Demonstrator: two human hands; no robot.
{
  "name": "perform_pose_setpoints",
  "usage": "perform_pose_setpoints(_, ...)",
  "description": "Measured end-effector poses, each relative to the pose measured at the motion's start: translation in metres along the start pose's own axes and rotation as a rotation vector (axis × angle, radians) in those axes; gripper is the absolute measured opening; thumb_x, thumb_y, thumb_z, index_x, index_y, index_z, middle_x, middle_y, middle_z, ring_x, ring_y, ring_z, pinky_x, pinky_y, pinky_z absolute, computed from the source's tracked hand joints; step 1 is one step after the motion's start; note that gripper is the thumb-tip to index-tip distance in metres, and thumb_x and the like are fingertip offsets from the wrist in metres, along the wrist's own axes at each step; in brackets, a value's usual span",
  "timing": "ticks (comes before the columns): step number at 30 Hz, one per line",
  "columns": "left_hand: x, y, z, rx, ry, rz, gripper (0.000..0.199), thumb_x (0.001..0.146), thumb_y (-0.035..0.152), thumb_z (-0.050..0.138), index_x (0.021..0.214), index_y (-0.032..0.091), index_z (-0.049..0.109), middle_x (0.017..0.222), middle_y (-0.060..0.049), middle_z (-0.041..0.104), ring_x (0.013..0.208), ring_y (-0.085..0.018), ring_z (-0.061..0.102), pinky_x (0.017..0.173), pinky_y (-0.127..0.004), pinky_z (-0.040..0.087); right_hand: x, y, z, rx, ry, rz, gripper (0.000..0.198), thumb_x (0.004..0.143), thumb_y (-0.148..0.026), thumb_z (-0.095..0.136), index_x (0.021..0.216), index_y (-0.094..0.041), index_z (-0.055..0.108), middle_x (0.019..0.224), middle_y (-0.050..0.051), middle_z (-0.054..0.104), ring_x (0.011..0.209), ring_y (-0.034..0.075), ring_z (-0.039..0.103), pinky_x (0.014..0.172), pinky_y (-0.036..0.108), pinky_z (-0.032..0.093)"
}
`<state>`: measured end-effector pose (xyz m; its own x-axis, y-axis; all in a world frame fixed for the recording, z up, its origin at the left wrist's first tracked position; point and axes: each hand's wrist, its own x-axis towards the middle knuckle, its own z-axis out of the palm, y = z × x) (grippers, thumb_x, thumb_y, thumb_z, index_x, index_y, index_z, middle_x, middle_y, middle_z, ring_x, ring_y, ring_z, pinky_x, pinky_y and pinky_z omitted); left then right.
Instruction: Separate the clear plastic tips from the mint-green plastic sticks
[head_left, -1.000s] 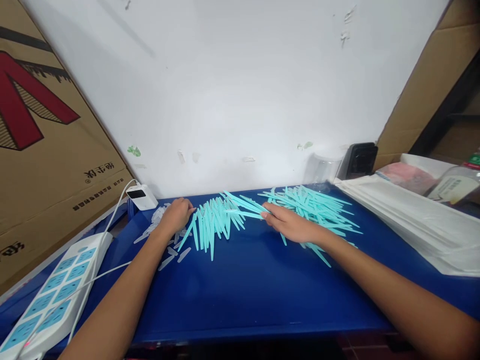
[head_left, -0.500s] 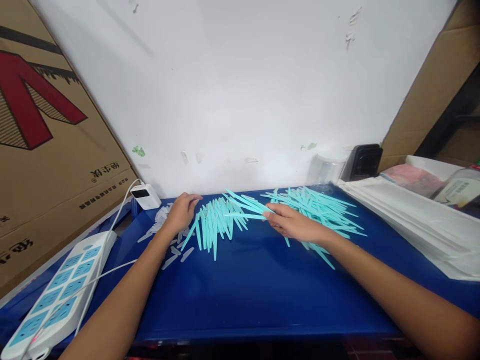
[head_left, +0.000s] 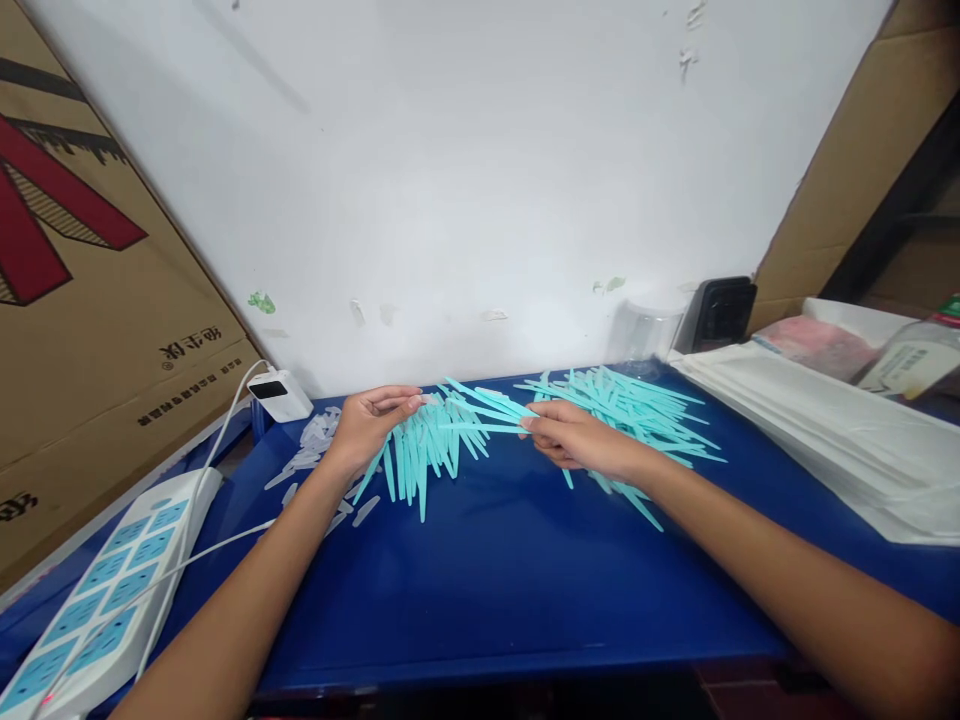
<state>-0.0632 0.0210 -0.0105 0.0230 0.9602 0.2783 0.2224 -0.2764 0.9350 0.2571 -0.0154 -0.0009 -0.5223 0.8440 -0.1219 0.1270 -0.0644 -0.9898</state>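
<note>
My right hand (head_left: 577,438) is closed around the ends of several slim turquoise eyebrow razors (head_left: 491,405), which fan out to the left. My left hand (head_left: 369,425) pinches a small translucent cap (head_left: 428,399) close to the tips of those razors; whether cap and razor touch I cannot tell. Beneath and between the hands lies a row of turquoise razors (head_left: 420,460), tapered ends toward me. Behind my right hand spreads a looser pile of razors (head_left: 637,410). Loose translucent caps (head_left: 315,440) are scattered left of my left hand, partly hidden by the forearm.
A white power strip (head_left: 112,590) with cables lies at the left, below a small white device (head_left: 280,395). On the blue table (head_left: 480,580), a clear round container (head_left: 651,332) and a black object (head_left: 721,312) stand by the wall. White sheets (head_left: 825,430) lie right.
My left hand has moved right, bringing the cap up to the razor tips. My right hand still holds the fanned razors in nearly the same place. The camera view has shifted slightly.
</note>
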Motion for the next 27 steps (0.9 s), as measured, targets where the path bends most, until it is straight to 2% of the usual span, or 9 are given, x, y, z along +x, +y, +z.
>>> perform_pose_setpoints(7,-0.004,0.0,0.009,-0.018,-0.021,-0.051,0.046,0.072,0.05,0.088,0.103,0.017,0.081,0.101,-0.013,0.081,0.102,-0.03,0.075,0.093,-0.04,0.057,0.001,0.005,-0.001,-0.241,0.034,-0.124,0.035,0.099,-0.049,0.054,0.08,-0.023,0.038,0.065,-0.008,0.032,0.052,0.009,0.028,0.047,0.024,0.026)
perform_pose_setpoints(12,-0.004,0.003,0.01,-0.032,-0.03,-0.058,0.044,0.073,0.048,0.089,0.102,0.016,0.081,0.101,-0.014,0.081,0.102,-0.03,0.075,0.091,-0.04,0.056,0.001,0.005,-0.002,-0.353,0.092,-0.189,0.034,0.1,-0.047,0.051,0.08,-0.023,0.04,0.067,-0.007,0.033,0.055,0.01,0.03,0.051,0.025,0.03)
perform_pose_setpoints(19,-0.005,0.001,0.009,-0.036,-0.047,-0.07,0.045,0.07,0.048,0.09,0.103,0.017,0.082,0.098,-0.013,0.081,0.1,-0.031,0.076,0.096,-0.043,0.056,0.0,0.002,-0.002,-0.436,0.082,-0.211,0.032,0.102,-0.045,0.047,0.079,-0.023,0.041,0.066,-0.005,0.038,0.056,0.012,0.035,0.054,0.026,0.031)
perform_pose_setpoints(27,-0.012,0.005,0.017,-0.014,-0.174,-0.074,0.037,0.071,0.045,0.09,0.094,0.016,0.083,0.098,-0.013,0.081,0.099,-0.031,0.076,0.098,-0.045,0.057,-0.001,0.001,0.004,-0.486,0.069,-0.245,0.034,0.102,-0.047,0.046,0.079,-0.022,0.044,0.066,-0.004,0.042,0.058,0.013,0.037,0.056,0.027,0.032)
